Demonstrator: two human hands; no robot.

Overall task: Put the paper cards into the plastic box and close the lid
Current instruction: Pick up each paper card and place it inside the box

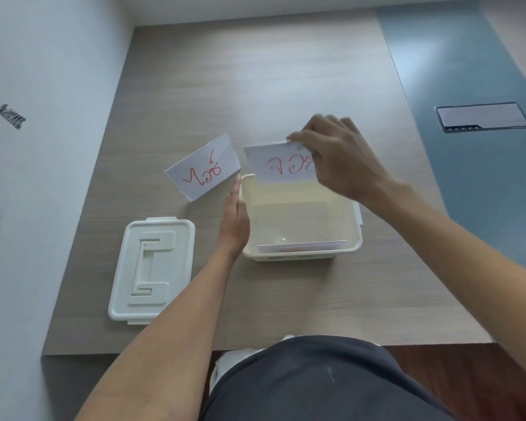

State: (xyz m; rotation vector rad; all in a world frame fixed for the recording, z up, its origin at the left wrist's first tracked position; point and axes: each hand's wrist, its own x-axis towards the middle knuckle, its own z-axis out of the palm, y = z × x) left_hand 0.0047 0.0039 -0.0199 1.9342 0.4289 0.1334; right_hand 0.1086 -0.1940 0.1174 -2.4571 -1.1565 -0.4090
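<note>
1. Plastic box (301, 253): translucent cream, rectangular w/ rounded corners and a rolled rim, open top, sits mid counter (255, 71). Long axis runs left-right.
2. Stack of cards (301, 246) already inside, leaning along the near wall, thin white edges up, long axis left-right.
3. Lid (152, 270): opaque white plastic, rectangular, raised angular relief on top, lies flat on the counter left of the box, long axis near-far.
4. Right hand (343, 156) pinches a white paper card (283, 164) by its top edge, fingers shut on it; card hangs over the box's far rim, red handwriting, long axis left-right.
5. Left hand (236, 217) flat against the box's left wall, fingers straight; gripping or not, can't tell.
6. Second card (203, 168): white, red writing, tilted, just beyond the left fingertips; contact unclear.
7. Counter: matte wood-grain laminate.
</note>
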